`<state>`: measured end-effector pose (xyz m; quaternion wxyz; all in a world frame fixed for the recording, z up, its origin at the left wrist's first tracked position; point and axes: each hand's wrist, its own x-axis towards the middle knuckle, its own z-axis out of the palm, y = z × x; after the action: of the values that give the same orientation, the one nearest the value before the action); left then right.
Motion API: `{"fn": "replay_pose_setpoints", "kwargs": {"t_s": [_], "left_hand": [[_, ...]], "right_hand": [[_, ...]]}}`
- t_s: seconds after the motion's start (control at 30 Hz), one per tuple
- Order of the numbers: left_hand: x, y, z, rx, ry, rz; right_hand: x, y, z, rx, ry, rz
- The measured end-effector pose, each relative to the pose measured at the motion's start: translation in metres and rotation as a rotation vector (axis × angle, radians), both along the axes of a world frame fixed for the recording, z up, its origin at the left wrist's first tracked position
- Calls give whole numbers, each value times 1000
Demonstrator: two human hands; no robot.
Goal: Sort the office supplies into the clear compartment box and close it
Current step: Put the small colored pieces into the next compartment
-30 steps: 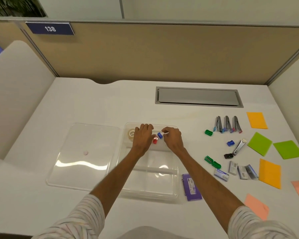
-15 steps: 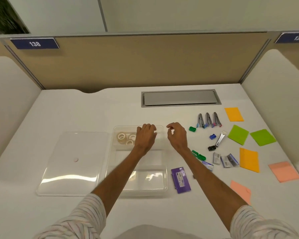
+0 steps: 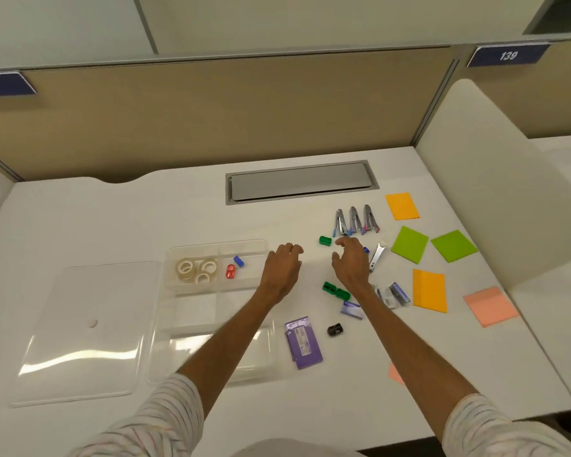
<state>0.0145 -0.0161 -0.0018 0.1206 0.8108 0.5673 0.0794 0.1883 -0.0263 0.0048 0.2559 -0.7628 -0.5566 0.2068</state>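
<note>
The clear compartment box (image 3: pixel 165 324) lies open on the white desk, its lid (image 3: pixel 83 331) flat to its left. Its far compartments hold tape rolls (image 3: pixel 197 269), a red sharpener (image 3: pixel 230 271) and a blue sharpener (image 3: pixel 238 260). My left hand (image 3: pixel 282 270) hovers empty with fingers apart, just right of the box's far corner. My right hand (image 3: pixel 350 263) is open too, fingers curled over the desk between a green sharpener (image 3: pixel 325 240) and a metal clipper (image 3: pixel 376 256). Two more green sharpeners (image 3: pixel 336 290) lie below my right wrist. A black sharpener (image 3: pixel 335 329) sits beside a purple pack (image 3: pixel 303 342).
Three staplers (image 3: pixel 355 221) stand in a row at the far right. Orange (image 3: pixel 430 290), green (image 3: pixel 409 244) and pink (image 3: pixel 490 305) sticky notes are spread along the right side. Small staple boxes (image 3: pixel 393 294) lie by my right forearm. A grey cable hatch (image 3: pixel 300 181) is set into the desk.
Both hands have left the box and moved right toward the loose supplies. The red and blue sharpeners now lie free in the box. The view has swung to the right.
</note>
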Motion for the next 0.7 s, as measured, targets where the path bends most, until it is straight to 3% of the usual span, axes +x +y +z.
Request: {"fn": "replay_pose_setpoints", "kwargs": {"t_s": [0.43,0.7], "left_hand": [[76,47,-18,-152,-27,20],[93,66,-26,-147,86,-12]], "right_hand": [[74,23,-28,-162,-370,12],[81,30,-43,-188,-423,-23]]}}
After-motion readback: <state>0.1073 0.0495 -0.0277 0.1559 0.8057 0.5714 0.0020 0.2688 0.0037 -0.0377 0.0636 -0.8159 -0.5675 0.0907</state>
